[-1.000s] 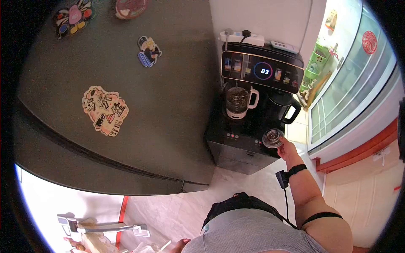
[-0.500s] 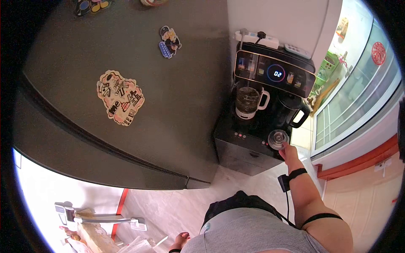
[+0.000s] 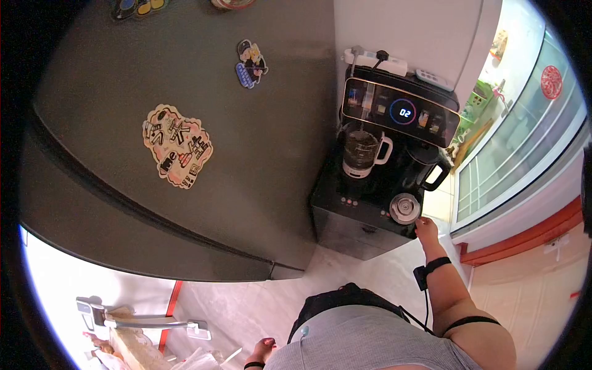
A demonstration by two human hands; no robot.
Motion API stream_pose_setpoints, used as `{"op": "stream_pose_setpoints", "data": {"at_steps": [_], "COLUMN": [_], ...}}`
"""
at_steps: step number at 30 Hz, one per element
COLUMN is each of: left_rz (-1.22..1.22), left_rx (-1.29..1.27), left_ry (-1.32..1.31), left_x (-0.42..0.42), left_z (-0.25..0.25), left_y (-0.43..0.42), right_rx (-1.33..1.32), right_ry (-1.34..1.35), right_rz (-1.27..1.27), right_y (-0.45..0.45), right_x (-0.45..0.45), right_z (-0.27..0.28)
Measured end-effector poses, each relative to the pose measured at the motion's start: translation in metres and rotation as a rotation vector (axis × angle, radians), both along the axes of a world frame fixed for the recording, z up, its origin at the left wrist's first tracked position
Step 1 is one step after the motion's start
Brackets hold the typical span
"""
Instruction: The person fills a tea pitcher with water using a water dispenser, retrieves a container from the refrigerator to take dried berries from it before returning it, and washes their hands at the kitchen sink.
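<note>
My right hand (image 3: 427, 229) is at the front right corner of a black tea machine (image 3: 345, 225), just beside a round glass-and-metal lid (image 3: 404, 209) that lies flat on its top. Its fingers are partly bent, apart from the lid as far as I can see, and hold nothing visible. On the machine's left side stands a glass kettle (image 3: 360, 151) with a white handle and base, liquid inside. A dark kettle (image 3: 422, 161) with a black handle stands on the right. Low in the view, my left hand (image 3: 265, 349) hangs by my body, fingers curled, with nothing visible in it.
A large dark fridge (image 3: 246, 160) with magnets fills the left. The machine's display panel (image 3: 401, 112) reads 02. Behind it are a power strip (image 3: 388, 62) and a remote (image 3: 434, 79). A sliding glass door (image 3: 518, 148) stands to the right. A cable runs from my right wrist strap.
My right hand has let go of the lid and drawn slightly back to the right. The lid now lies flat on the machine. My left hand stays low by my body.
</note>
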State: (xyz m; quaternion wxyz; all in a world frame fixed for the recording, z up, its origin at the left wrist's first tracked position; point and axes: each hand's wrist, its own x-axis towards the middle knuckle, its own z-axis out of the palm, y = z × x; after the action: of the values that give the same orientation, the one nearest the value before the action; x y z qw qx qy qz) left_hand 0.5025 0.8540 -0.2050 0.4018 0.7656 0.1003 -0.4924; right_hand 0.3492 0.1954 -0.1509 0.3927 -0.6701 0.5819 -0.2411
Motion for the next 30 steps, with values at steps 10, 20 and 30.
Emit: {"op": "stream_pose_setpoints", "data": {"at_steps": [10,20,30], "left_rz": [0.083,-0.336,-0.403], "left_rx": [-0.139,0.209,0.443], "left_ry": [0.266,-0.136,-0.319], "left_x": [0.014,0.014,0.024], "left_z": [-0.067,-0.086,-0.023], "left_y": [0.033,0.037,0.000], "right_rx": [-0.360,0.418,0.424], "right_ry": [0.488,1.066,0.949], "right_rz": [-0.109,0.609,0.711], "right_y": [0.028,0.079,0.084], "right_x": [-0.063,-0.101,-0.065], "right_z": [0.004,-0.010,-0.019]}}
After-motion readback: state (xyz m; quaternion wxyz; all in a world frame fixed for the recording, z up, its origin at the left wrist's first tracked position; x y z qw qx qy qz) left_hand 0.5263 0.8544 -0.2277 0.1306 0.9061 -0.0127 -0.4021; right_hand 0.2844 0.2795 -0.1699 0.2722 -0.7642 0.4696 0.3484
